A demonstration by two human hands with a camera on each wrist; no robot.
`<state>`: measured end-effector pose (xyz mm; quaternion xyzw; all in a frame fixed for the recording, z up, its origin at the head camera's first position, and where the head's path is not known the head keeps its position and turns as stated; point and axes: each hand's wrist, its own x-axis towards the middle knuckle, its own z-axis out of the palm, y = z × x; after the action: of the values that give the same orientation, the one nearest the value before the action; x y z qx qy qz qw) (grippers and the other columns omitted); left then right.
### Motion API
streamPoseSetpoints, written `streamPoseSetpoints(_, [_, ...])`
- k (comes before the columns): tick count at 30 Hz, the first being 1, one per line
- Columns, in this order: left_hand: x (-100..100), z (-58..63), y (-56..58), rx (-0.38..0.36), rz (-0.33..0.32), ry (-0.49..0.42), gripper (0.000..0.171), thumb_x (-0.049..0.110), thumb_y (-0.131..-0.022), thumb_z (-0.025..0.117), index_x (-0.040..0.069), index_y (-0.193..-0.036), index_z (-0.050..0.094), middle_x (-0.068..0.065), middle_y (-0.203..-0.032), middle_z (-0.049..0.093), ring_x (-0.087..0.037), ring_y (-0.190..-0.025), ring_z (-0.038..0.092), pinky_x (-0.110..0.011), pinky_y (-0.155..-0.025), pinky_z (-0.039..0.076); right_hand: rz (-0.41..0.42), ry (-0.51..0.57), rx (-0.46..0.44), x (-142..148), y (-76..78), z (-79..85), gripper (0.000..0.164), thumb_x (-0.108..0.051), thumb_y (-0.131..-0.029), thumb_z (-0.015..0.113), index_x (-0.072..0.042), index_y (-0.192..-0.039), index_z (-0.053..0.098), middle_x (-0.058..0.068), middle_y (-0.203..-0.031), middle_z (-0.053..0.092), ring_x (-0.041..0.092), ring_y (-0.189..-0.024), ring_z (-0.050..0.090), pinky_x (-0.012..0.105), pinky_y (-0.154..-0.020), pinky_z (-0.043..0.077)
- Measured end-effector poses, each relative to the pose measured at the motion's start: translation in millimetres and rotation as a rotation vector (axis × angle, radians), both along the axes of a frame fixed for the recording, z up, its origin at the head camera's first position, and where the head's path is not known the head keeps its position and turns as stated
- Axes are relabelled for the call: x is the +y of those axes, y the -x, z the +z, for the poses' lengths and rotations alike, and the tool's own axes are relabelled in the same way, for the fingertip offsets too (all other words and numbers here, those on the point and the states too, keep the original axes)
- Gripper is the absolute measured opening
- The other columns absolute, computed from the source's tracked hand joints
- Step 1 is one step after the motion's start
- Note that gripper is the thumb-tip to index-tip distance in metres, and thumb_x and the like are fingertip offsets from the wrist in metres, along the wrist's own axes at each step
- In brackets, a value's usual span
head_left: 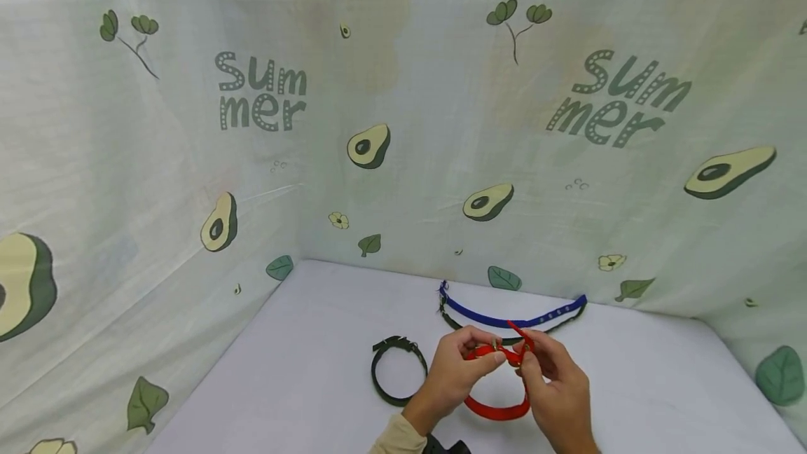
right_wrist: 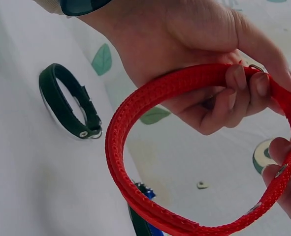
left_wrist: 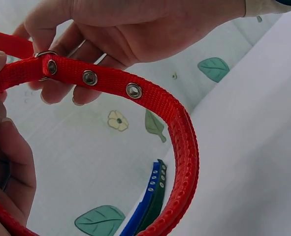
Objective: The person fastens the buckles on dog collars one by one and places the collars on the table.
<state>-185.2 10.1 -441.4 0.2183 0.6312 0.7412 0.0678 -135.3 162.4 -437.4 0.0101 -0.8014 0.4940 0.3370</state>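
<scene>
Both hands hold a red pet collar [head_left: 498, 412] raised in front of me, its padded loop hanging below the fingers. My left hand [head_left: 455, 364] pinches the strap by a metal ring, seen close up in the left wrist view, where eyelets [left_wrist: 90, 77] line the webbing. On the other side, my right hand [head_left: 557, 385] grips the collar between thumb and fingers. A loose red strap end [head_left: 515, 329] sticks up between the hands. In the right wrist view, the right fingers curl at the collar near a small metal loop; fingers hide part of the fastening.
A dark green collar [head_left: 398, 399], closed into a ring, lies left of the hands. Behind them, a blue collar [head_left: 485, 317] and another dark green collar [head_left: 454, 324] lie stretched side by side. A patterned curtain [head_left: 416, 90] hangs along the white table's [head_left: 302, 356] far and left sides.
</scene>
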Motion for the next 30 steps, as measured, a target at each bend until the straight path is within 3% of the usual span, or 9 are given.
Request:
streamPoseSetpoints(9, [0.0, -1.4, 0.1, -0.024, -0.019, -0.002, 0.020, 0.015, -0.092, 0.073, 0.005, -0.109, 0.069, -0.002, -0.098, 0.070, -0.011, -0.082, 0.062, -0.021, -0.073, 0.053, -0.012, -0.013, 0.026, 0.6, -1.7, -3.9, 0.027, 0.007, -0.094, 0.063, -0.007, -0.116, 0.067, 0.003, -0.090, 0.069, 0.005, -0.069, 0.065, 0.014, -0.062, 0.052])
streamPoseSetpoints(18, [-1.6, -0.4, 3.1, 0.004, -0.018, -0.040, 0.022, 0.014, -0.091, 0.074, 0.002, -0.108, 0.069, -0.003, -0.096, 0.070, -0.010, -0.076, 0.059, -0.020, -0.068, 0.052, 0.047, -0.143, 0.171, 7.7, 3.1, -3.3, 0.039, 0.017, -0.088, 0.061, -0.009, -0.116, 0.071, -0.002, -0.098, 0.065, 0.003, -0.065, 0.064, 0.013, -0.064, 0.052])
streamPoseSetpoints(24, [-1.4, -0.2, 3.0, 0.016, -0.039, -0.071, 0.023, 0.012, -0.091, 0.073, -0.001, -0.110, 0.067, -0.002, -0.100, 0.071, -0.010, -0.081, 0.062, -0.021, -0.073, 0.054, 0.091, -0.147, 0.177, 7.5, 2.9, -5.8, 0.040, 0.017, -0.091, 0.057, -0.009, -0.117, 0.074, -0.003, -0.101, 0.060, 0.006, -0.066, 0.062, 0.015, -0.061, 0.053])
streamPoseSetpoints(30, [-1.3, -1.5, 3.3, 0.046, -0.030, -0.069, 0.023, 0.010, -0.091, 0.073, -0.002, -0.109, 0.067, -0.002, -0.099, 0.071, -0.009, -0.083, 0.063, -0.021, -0.072, 0.054, 0.067, -0.162, 0.173, 5.8, 4.0, -6.3, 0.038, 0.015, -0.092, 0.058, -0.009, -0.114, 0.076, -0.004, -0.102, 0.058, 0.005, -0.067, 0.062, 0.014, -0.061, 0.053])
